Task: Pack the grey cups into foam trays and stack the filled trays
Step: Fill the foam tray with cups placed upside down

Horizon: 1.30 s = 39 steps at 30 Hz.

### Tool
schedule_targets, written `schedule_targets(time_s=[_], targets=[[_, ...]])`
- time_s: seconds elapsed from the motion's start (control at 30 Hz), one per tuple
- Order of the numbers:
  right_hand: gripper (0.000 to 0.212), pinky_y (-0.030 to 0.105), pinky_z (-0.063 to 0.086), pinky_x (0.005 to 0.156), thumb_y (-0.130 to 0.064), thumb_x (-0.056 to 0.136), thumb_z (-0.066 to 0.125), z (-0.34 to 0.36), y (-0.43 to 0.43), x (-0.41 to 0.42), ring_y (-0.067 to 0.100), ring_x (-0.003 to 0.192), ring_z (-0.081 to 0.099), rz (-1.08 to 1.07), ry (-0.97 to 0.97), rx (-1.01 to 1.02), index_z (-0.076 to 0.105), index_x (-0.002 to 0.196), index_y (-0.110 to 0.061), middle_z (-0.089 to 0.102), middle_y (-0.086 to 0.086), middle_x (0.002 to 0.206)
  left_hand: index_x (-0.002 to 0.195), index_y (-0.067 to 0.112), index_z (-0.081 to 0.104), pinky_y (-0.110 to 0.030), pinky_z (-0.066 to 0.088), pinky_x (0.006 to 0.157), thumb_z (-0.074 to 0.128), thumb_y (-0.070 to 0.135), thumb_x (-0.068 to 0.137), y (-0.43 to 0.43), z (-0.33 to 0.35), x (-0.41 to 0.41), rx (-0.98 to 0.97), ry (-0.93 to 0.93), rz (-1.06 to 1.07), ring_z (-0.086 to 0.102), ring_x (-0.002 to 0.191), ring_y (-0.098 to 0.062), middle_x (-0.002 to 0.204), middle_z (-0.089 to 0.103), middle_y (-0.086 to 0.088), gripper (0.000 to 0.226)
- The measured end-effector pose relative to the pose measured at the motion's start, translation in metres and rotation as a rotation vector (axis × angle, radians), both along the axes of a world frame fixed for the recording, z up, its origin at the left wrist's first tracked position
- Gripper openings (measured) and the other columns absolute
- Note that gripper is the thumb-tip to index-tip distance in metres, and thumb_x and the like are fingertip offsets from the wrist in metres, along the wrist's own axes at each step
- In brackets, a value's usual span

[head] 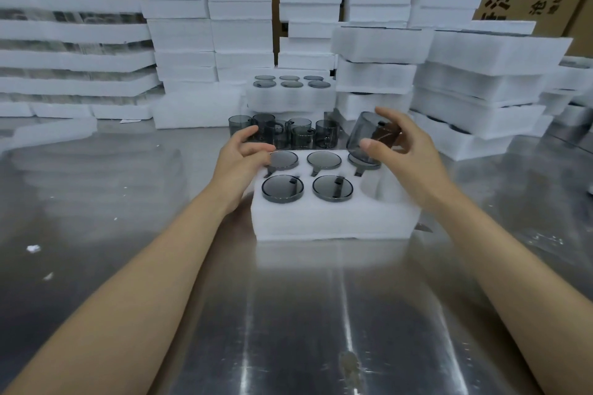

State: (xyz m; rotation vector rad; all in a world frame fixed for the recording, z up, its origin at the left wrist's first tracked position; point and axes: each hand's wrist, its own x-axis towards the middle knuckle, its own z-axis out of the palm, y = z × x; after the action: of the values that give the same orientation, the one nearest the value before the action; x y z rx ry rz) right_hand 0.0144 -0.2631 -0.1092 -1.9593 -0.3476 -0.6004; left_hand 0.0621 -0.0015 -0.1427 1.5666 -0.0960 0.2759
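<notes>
While my right grip [404,151] pinches tilted grey glass cup [362,128], white foam tray's [333,221] empty pocket [373,189] lies just nearer me; left grip [239,157] spread.

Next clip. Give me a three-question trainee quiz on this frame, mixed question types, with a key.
1. True or false: the right hand holds a cup tilted above the near tray.
2. How many slots of that tray already hold a cup? A) four B) five C) six
3. Fill in: the empty slot is at the tray's front ____ corner.

Key: 1 true; 2 B; 3 right.
</notes>
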Motion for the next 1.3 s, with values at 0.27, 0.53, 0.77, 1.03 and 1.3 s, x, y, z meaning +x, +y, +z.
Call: schedule_targets(time_s=[0.27,0.53,0.77,1.03,1.3], targets=[[0.051,-0.001,0.036,0.080,-0.041,0.074,0.077,-0.006,0.007,-0.006,-0.011,0.095,0.054,0.058,0.045,-0.283,0.053,0.119,-0.042,0.058,-0.016,0.107,0.127,0.014,0.053,-0.029,0.051,0.093,0.062,-0.004,0.082,0.017,0.003,-0.004,-0.073,-0.044,0.203,0.066,0.096,-0.016,0.087,0.071,0.003,0.049],[0.059,0.026,0.038,0.099,-0.045,0.081,0.063,-0.008,0.004,-0.004,0.006,0.110,0.050,-0.006,0.112,-0.405,0.048,0.136,-0.031,0.055,-0.011,0.114,0.107,0.013,0.066,-0.012,0.052,0.066,0.061,0.000,0.085,0.022,-0.003,0.001,-0.046,-0.033,0.182,0.065,0.071,0.002,0.084,0.070,0.007,0.026],[0.070,0.030,0.040,0.100,-0.057,0.073,0.069,-0.002,0.002,-0.004,0.006,0.111,0.050,0.011,0.158,-0.514,0.049,0.136,-0.035,0.055,-0.011,0.109,0.093,0.021,0.068,-0.024,0.053,0.081,0.061,0.002,0.085,0.024,-0.005,0.005,-0.032,-0.017,0.148,0.066,0.082,-0.007,0.081,0.071,0.010,0.022],[0.091,0.032,0.039,0.105,-0.067,0.060,0.063,0.000,-0.004,-0.004,0.009,0.122,0.048,0.100,0.222,-0.486,0.046,0.141,-0.028,0.054,-0.007,0.125,0.090,0.023,0.068,-0.024,0.052,0.080,0.063,0.005,0.086,0.022,-0.005,0.003,-0.035,-0.028,0.133,0.064,0.084,-0.010,0.087,0.069,0.005,0.019],[0.046,0.011,0.032,0.094,-0.062,0.071,0.057,0.002,-0.004,-0.004,-0.014,0.108,0.045,0.160,0.310,-0.210,0.064,0.113,-0.045,0.049,-0.009,0.119,0.093,0.021,0.066,-0.026,0.051,0.083,0.063,0.006,0.087,0.021,-0.003,0.002,-0.028,-0.031,0.127,0.063,0.083,-0.010,0.088,0.067,0.003,0.016]])
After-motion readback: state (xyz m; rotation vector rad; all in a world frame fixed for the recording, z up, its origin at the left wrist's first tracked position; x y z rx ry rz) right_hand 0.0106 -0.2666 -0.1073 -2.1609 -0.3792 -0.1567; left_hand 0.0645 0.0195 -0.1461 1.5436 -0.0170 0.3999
